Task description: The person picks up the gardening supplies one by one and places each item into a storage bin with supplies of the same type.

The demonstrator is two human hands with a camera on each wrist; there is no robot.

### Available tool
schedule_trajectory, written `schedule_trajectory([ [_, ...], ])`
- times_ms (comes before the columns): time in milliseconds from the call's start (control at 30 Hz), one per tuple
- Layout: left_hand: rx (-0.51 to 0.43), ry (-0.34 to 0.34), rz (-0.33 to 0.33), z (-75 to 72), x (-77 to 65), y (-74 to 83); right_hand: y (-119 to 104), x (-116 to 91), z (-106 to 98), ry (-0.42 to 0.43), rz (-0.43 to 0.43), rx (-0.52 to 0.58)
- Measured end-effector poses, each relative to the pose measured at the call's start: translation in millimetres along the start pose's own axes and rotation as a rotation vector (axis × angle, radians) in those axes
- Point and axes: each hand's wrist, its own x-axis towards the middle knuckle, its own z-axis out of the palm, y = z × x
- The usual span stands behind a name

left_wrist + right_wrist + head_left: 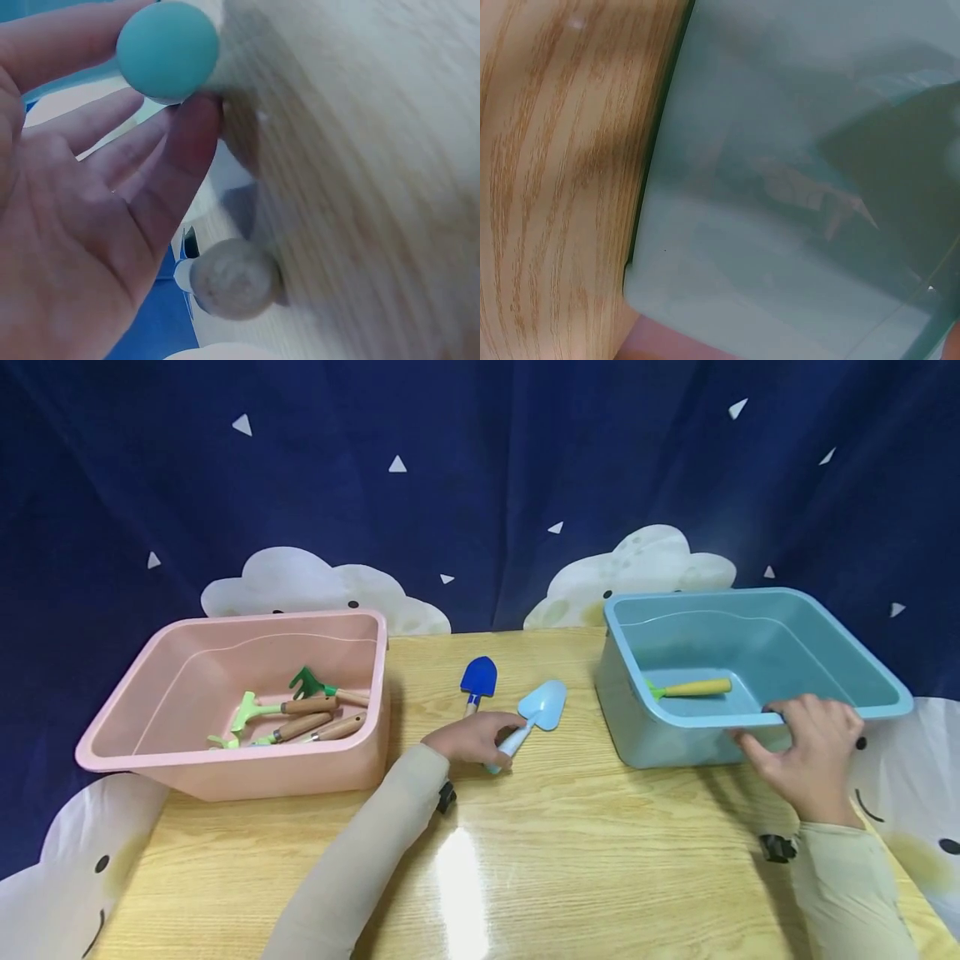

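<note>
- Left sleeve (367, 852), near the head camera, leads to the left hand (474, 739), whose grip pinches the trowel (543, 703) by its handle, the butt caught between thumb and a finger.
- That trowel is over the counter (570, 860), blade pointing away; whether it touches the wood, I cannot tell. The handle is likely held because it is the slim part, and this leaves the blade free.
- Just beside it, partly hidden by the left hand, lies the shovel (478, 677), dark blue blade also away, leaving little slack on that side.
- Right hand (813, 760): its grip is hooked over the near rim of the blue tub (675, 743), thumb on the outer wall, seemingly to steady it.
- Inside that tub lies a yellow-handled tool (697, 687), toward the left.
- Wood shows between the trowel's blade and the blue tub's wall, giving sideways room; the raised rim is the edge there.
- On the other side, the pink tub (262, 639) stands near the left hand, its wall the tighter edge. Wooden-handled tools (303, 727) and a green fork (327, 691) gather at its right.
- Behind both tubs hangs a curtain (480, 510), bounding the room at the back.
</note>
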Motion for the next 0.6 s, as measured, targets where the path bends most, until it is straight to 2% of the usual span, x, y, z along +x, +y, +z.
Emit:
schedule_trajectory([
  [200,-0.041,-0.007,-0.039,-2.4,3.5,1.7,-1.0,-0.2,-1.1,-0.015,0.010,0.001],
  [433,-0.043,0.005,-0.073,-1.8,8.5,5.8,-2.9,0.5,-1.6,-0.007,0.003,-0.001],
  [600,-0.089,-0.011,-0.087,-1.5,13.6,7.0,-4.6,1.0,-2.3,-0.009,0.005,0.000],
])
